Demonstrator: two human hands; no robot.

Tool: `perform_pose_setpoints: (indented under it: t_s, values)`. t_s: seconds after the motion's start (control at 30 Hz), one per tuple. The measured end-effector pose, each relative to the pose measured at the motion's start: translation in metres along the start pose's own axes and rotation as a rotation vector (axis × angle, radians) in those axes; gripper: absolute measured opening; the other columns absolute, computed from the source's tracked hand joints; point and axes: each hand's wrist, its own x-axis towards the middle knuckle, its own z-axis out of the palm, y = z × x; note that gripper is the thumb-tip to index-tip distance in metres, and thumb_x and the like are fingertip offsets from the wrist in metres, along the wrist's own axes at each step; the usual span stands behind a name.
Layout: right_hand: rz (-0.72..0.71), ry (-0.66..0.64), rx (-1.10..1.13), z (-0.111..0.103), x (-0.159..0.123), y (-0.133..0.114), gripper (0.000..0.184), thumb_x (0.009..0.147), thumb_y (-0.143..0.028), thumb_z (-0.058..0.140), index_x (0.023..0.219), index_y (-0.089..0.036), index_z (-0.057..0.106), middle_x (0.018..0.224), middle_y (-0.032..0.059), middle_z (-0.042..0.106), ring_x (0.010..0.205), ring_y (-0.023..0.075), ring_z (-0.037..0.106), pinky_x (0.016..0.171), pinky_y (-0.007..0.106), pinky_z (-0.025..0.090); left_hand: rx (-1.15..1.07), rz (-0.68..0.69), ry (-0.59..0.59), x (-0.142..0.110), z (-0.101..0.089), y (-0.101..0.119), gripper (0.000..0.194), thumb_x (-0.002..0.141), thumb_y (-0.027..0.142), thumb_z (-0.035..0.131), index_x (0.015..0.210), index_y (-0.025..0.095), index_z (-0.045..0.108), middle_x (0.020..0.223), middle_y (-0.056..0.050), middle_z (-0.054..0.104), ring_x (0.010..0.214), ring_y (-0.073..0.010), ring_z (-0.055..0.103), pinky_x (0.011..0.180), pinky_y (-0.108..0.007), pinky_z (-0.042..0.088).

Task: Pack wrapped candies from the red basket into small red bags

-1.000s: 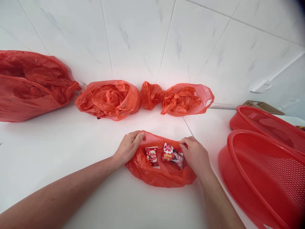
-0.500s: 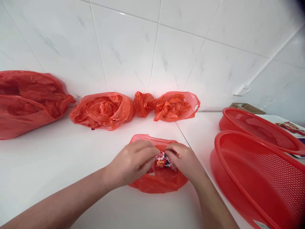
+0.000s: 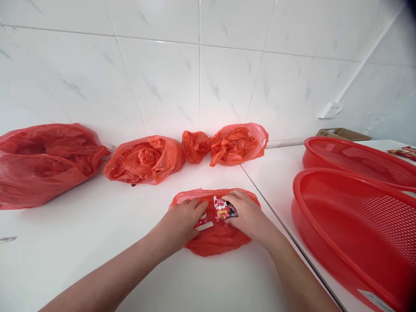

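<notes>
A red plastic bag [image 3: 214, 242] lies opened out on the white table in front of me. Over its left part, my left hand [image 3: 180, 223] has its thumb and fingers closed around a small red-and-white snack packet [image 3: 204, 222], partly covered by the hand. On the bag's right part, my right hand [image 3: 245, 213] grips a second snack packet [image 3: 223, 209], red with white, yellow lettering and a dark picture. The two packets are side by side, a narrow gap between them.
Along the tiled wall sit several crumpled red plastic bags, among them a large one [image 3: 48, 160] at left and a smaller one [image 3: 238, 145] nearer the middle. Two red mesh baskets [image 3: 325, 208] stand at right. Behind them are a cardboard box [image 3: 344, 134] and a wall socket [image 3: 330, 110].
My left hand has come down onto the left packet, which shows more now. The right packet is turned and held at its right side. The view has shifted slightly.
</notes>
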Motion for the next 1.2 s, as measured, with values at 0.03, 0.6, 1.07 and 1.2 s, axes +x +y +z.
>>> perform_pose_setpoints:
  t_s: [0.03, 0.6, 1.07, 1.2]
  values:
    - [-0.008, 0.017, 0.021, -0.001, 0.000, -0.003, 0.040, 0.068, -0.010, 0.064, 0.104, -0.028, 0.059, 0.107, 0.0006, 0.056, 0.104, 0.0184, 0.052, 0.087, 0.032, 0.042, -0.010, -0.005, 0.010, 0.001, -0.002, 0.001, 0.065, 0.066, 0.010, 0.062, 0.127, 0.025, 0.046, 0.118, -0.009, 0.061, 0.100, -0.0282, 0.060, 0.072, -0.036, 0.050]
    - [0.048, 0.126, -0.023, 0.000, 0.003, -0.006, 0.032, 0.075, -0.018, 0.059, 0.105, -0.027, 0.059, 0.103, -0.0008, 0.063, 0.099, 0.0185, 0.055, 0.086, 0.034, 0.043, 0.140, 0.553, 0.186, -0.019, 0.029, 0.036, 0.020, 0.086, 0.004, 0.043, 0.089, 0.017, 0.058, 0.071, -0.001, 0.061, 0.063, -0.0166, 0.052, 0.059, -0.030, 0.040]
    - [-0.129, 0.132, -0.293, 0.013, 0.004, -0.006, 0.041, 0.077, -0.014, 0.054, 0.117, -0.021, 0.058, 0.114, 0.0069, 0.058, 0.110, 0.0237, 0.049, 0.096, 0.040, 0.039, 0.142, 0.535, 0.174, -0.023, 0.034, 0.027, 0.014, 0.089, 0.017, 0.046, 0.080, 0.017, 0.056, 0.072, -0.001, 0.058, 0.059, -0.0161, 0.051, 0.050, -0.031, 0.038]
    - [-0.199, 0.048, -0.172, 0.027, 0.002, -0.025, 0.028, 0.087, -0.019, 0.048, 0.112, -0.023, 0.060, 0.109, 0.0037, 0.062, 0.103, 0.0187, 0.055, 0.090, 0.034, 0.044, 0.127, 0.572, 0.295, -0.021, 0.038, 0.026, 0.021, 0.089, 0.029, 0.050, 0.073, 0.018, 0.055, 0.069, -0.001, 0.058, 0.059, -0.0159, 0.051, 0.053, -0.031, 0.041]
